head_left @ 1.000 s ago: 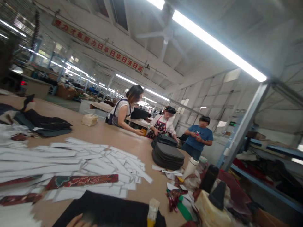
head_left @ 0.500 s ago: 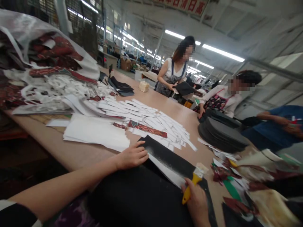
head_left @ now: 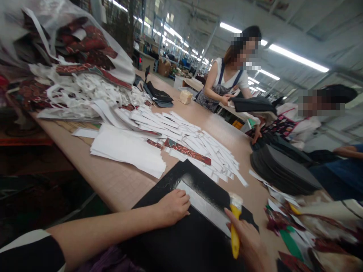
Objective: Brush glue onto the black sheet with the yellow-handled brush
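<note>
A: What is the left hand [head_left: 173, 206] doing?

B: It lies palm down, fingers curled loosely together, pressing the near end of a white strip [head_left: 204, 207] onto a black mat [head_left: 181, 241] at the table's near edge.

A: And the right hand [head_left: 249, 245]?

B: At five o'clock from the left, closed in a fist around the yellow handle of a brush [head_left: 234, 223]. The pale bristles point to twelve o'clock and touch the far end of the strip.

A: What surrounds the mat?

B: At twelve o'clock, a spread of cut white strips [head_left: 181, 138] with one red patterned strip [head_left: 187, 151] among them. At ten o'clock, a white sheet [head_left: 127, 151] on the tan table [head_left: 119, 183]. At two o'clock, a stack of dark grey pieces [head_left: 283, 170], with a co-worker's hand [head_left: 256, 136] resting near it. Another person stands farther off at one o'clock, holding a dark piece [head_left: 252, 104].
</note>
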`<state>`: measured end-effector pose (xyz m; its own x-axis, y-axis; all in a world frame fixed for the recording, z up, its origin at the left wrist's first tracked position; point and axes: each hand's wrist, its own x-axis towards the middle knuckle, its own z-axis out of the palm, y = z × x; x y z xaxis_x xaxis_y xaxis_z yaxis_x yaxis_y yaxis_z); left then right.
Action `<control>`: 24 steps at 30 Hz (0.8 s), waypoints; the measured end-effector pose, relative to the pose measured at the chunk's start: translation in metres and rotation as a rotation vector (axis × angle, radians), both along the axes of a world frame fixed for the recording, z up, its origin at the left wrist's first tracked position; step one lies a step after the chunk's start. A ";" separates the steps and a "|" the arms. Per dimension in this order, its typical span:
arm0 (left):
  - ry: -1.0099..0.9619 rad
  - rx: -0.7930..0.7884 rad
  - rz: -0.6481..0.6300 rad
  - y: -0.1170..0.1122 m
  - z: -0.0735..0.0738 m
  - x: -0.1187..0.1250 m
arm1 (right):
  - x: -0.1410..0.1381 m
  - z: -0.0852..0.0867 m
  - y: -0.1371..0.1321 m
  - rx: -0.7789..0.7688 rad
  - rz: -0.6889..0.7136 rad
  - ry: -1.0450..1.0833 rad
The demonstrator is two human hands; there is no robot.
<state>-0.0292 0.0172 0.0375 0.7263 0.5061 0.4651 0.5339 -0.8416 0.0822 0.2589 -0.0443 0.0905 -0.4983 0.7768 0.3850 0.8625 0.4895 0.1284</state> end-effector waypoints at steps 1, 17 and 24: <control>0.008 -0.007 0.007 -0.001 -0.002 0.002 | -0.015 0.012 0.007 -0.044 0.011 0.050; -0.022 -0.032 0.009 -0.004 -0.007 0.001 | -0.135 0.045 0.098 -0.443 -0.119 0.314; 0.012 -0.041 0.003 -0.004 -0.002 -0.001 | -0.041 0.037 0.048 -0.558 -0.219 0.420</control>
